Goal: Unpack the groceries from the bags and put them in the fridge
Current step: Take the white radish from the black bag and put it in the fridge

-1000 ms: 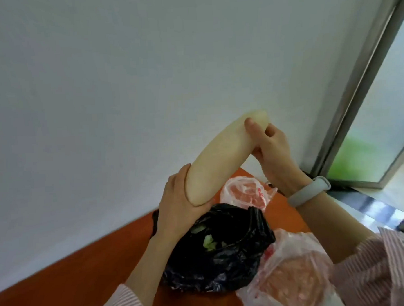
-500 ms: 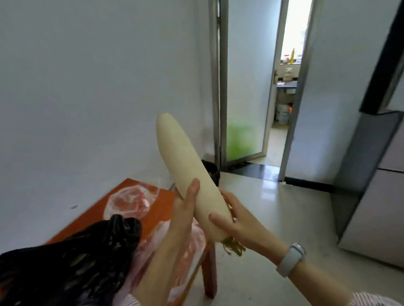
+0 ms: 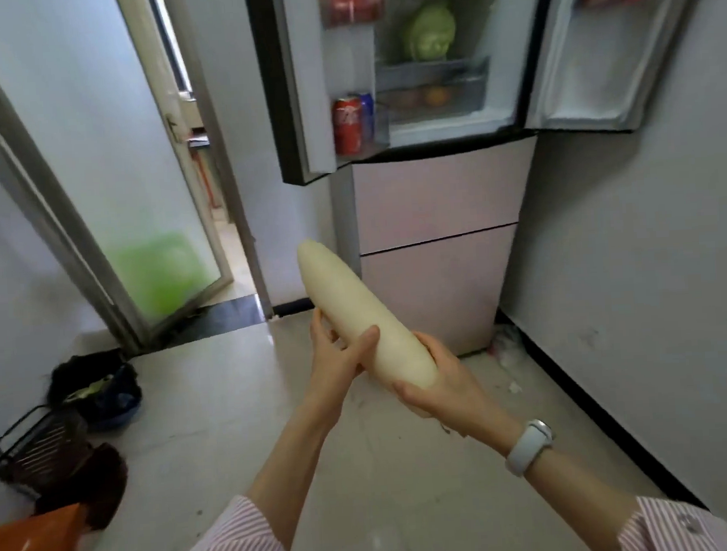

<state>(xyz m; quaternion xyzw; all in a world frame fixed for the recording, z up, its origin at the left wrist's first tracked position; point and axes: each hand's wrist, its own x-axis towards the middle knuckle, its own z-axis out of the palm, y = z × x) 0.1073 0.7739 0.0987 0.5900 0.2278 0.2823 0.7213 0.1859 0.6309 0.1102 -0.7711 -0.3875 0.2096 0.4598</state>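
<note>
The white radish (image 3: 366, 320) is held in the air in front of the open fridge (image 3: 437, 115), below its lit shelves. Left hand (image 3: 336, 356) wraps mid-length; right hand (image 3: 437, 387) cups the near butt end. Judged stiff, dense, smooth-skinned, likely slippery: support both ends.

No text, label or number is legible. A red can (image 3: 348, 126) in the open fridge door's lower shelf, upper centre of frame, bears white script too blurred to read.
</note>
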